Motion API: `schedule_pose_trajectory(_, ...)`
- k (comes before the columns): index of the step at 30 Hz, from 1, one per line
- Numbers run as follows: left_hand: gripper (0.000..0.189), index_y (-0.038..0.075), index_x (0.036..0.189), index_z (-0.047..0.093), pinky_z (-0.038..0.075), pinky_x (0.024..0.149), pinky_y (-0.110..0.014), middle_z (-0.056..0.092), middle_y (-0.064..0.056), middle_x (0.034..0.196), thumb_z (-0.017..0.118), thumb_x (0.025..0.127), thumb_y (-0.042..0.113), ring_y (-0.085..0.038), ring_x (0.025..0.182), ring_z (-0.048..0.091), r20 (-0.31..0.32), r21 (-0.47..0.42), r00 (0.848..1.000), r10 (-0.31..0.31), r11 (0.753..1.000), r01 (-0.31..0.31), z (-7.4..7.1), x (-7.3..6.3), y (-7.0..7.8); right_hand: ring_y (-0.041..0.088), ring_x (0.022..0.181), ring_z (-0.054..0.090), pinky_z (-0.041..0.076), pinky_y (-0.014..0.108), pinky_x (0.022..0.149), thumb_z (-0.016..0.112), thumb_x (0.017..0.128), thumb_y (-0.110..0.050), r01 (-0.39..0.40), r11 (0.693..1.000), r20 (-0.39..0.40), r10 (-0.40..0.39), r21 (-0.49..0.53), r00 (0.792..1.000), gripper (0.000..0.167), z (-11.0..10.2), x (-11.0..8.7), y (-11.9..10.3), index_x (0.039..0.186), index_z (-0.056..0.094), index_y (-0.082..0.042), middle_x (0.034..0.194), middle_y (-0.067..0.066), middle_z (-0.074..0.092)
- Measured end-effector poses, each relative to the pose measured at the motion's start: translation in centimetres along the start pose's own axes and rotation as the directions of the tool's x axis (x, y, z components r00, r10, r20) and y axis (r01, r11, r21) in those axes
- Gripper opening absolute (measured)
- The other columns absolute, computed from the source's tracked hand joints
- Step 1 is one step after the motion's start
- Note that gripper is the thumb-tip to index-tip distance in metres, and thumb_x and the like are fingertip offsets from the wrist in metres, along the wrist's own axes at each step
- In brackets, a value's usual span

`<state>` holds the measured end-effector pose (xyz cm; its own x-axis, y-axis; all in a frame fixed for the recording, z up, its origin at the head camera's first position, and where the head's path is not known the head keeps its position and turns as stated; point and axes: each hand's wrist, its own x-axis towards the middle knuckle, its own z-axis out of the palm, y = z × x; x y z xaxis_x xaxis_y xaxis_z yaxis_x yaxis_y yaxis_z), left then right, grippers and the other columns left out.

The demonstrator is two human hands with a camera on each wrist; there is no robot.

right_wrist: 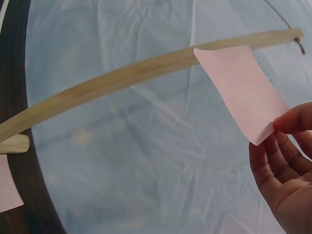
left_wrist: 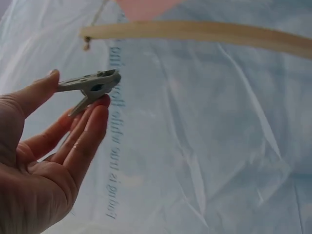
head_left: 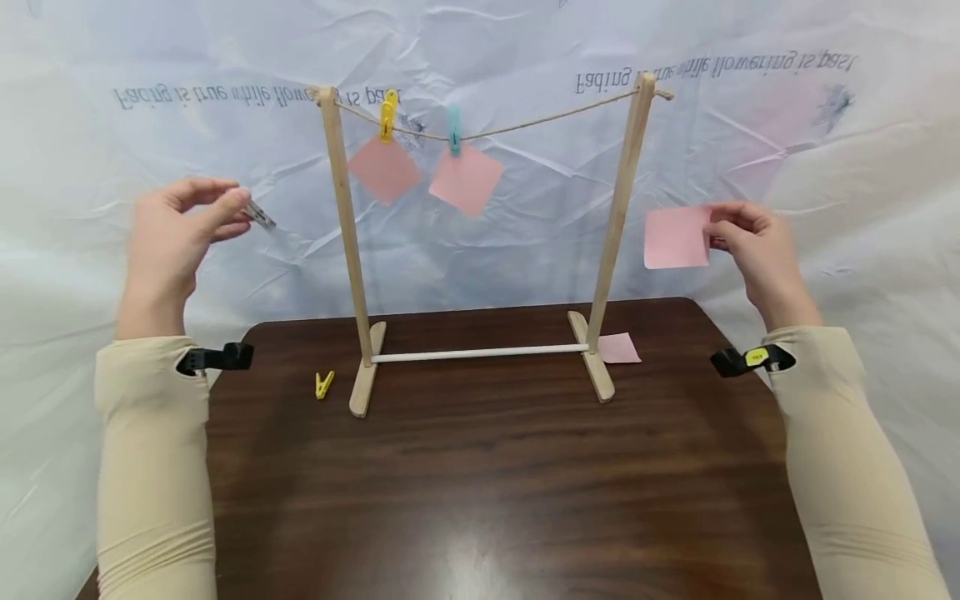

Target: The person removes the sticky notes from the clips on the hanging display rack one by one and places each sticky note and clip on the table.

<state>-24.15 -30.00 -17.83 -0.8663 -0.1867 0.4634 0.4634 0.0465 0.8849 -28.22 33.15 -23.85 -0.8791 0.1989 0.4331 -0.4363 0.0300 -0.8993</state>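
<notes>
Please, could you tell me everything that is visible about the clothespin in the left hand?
The clothespin is grey and looks like plastic, with two arms spread apart at the handle end and an opening near the nose. The left hand holds it, the thumb against the upper arm and fingers under the lower one. It is in the air, left of the wooden stand; in the head view its nose points right and slightly down. Nothing is clipped in it.
</notes>
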Motion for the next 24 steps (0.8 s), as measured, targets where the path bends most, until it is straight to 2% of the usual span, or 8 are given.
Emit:
schedule_pose_trajectory(2,0.026,0.005,0.108,0.071,0.058,0.068,-0.021,0.072,0.004,0.089,0.081,0.087,0.017,-0.009,0.068,0.072,0.03,0.16,0.997,-0.076,0.985,0.07,-0.8,0.0,-0.7,0.005,0.075,0.064,0.053,0.014,0.067,0.062,0.091,0.008,-0.017,1.0,0.001,0.017,0.0,1.0,0.026,-0.5,-0.1,0.8,0.093,0.077,-0.013,0.084,-0.006,0.07)
schedule_pose_trajectory(3,0.029,0.006,0.11,0.069,0.058,0.068,-0.02,0.072,0.008,0.088,0.081,0.088,0.022,-0.008,0.068,0.072,0.04,0.245,0.992,-0.118,0.964,0.104,-1.2,-0.1,-1.1,0.005,0.076,0.064,0.053,0.013,0.066,0.061,0.091,0.008,-0.024,1.0,0.003,0.024,-0.002,1.0,0.027,-0.7,-0.2,1.2,0.093,0.077,-0.013,0.084,-0.006,0.071)
schedule_pose_trajectory(6,0.045,0.004,0.118,0.064,0.057,0.067,-0.018,0.069,0.018,0.086,0.077,0.09,0.037,-0.003,0.069,0.071,0.062,0.486,0.977,-0.202,0.861,0.147,-2.2,-0.2,-2.5,0.004,0.076,0.064,0.053,0.013,0.066,0.061,0.091,0.009,-0.042,0.999,0.006,0.042,-0.005,0.999,0.029,-1.2,-0.3,2.4,0.093,0.077,-0.015,0.084,-0.008,0.071)
schedule_pose_trajectory(9,0.058,-0.004,0.121,0.063,0.057,0.066,-0.02,0.068,0.017,0.083,0.073,0.091,0.045,-0.003,0.068,0.07,0.085,0.63,0.962,-0.258,0.762,0.149,-3.1,-0.5,-4.3,0.003,0.075,0.064,0.053,0.013,0.066,0.062,0.091,0.009,-0.068,0.998,0.003,0.068,0.007,0.998,0.029,-1.5,-0.4,3.7,0.092,0.076,-0.015,0.083,-0.008,0.07)
schedule_pose_trajectory(13,0.068,-0.01,0.122,0.063,0.058,0.065,-0.024,0.072,0.003,0.087,0.073,0.09,0.05,-0.007,0.066,0.069,0.124,0.736,0.929,-0.348,0.66,0.149,-3.5,-0.7,-6.9,0.002,0.074,0.063,0.052,0.013,0.065,0.063,0.091,0.008,-0.108,0.994,-0.005,0.108,-0.003,0.994,0.027,-2.0,-0.9,5.2,0.092,0.076,-0.016,0.083,-0.01,0.07)
schedule_pose_trajectory(19,0.072,-0.014,0.125,0.061,0.06,0.068,-0.033,0.073,-0.017,0.097,0.072,0.092,0.048,-0.014,0.069,0.071,0.167,0.806,0.853,-0.494,0.567,0.171,-4.1,-1.4,-9.5,0.002,0.075,0.062,0.052,0.013,0.066,0.065,0.093,0.002,-0.174,0.984,-0.008,0.174,-0.029,0.985,0.022,-2.3,-1.8,7.2,0.096,0.074,-0.017,0.083,-0.012,0.069)
schedule_pose_trajectory(21,0.069,-0.014,0.124,0.062,0.06,0.071,-0.038,0.074,-0.016,0.092,0.072,0.092,0.047,-0.016,0.068,0.071,0.182,0.823,0.843,-0.506,0.547,0.15,-4.1,-1.9,-10.1,0.001,0.077,0.061,0.051,0.012,0.066,0.066,0.094,0.0,-0.197,0.979,-0.01,0.197,-0.056,0.98,0.02,-2.5,-2.0,8.0,0.097,0.074,-0.018,0.084,-0.013,0.069)
schedule_pose_trajectory(24,0.063,-0.013,0.117,0.065,0.058,0.078,-0.048,0.074,-0.014,0.086,0.072,0.093,0.044,-0.017,0.066,0.071,0.202,0.85,0.837,-0.509,0.516,0.109,-4.0,-2.5,-11.1,0.0,0.079,0.059,0.05,0.012,0.067,0.067,0.096,-0.009,-0.223,0.957,-0.019,0.223,-0.184,0.975,0.014,-2.6,-2.3,9.2,0.106,0.072,-0.017,0.087,-0.018,0.066)
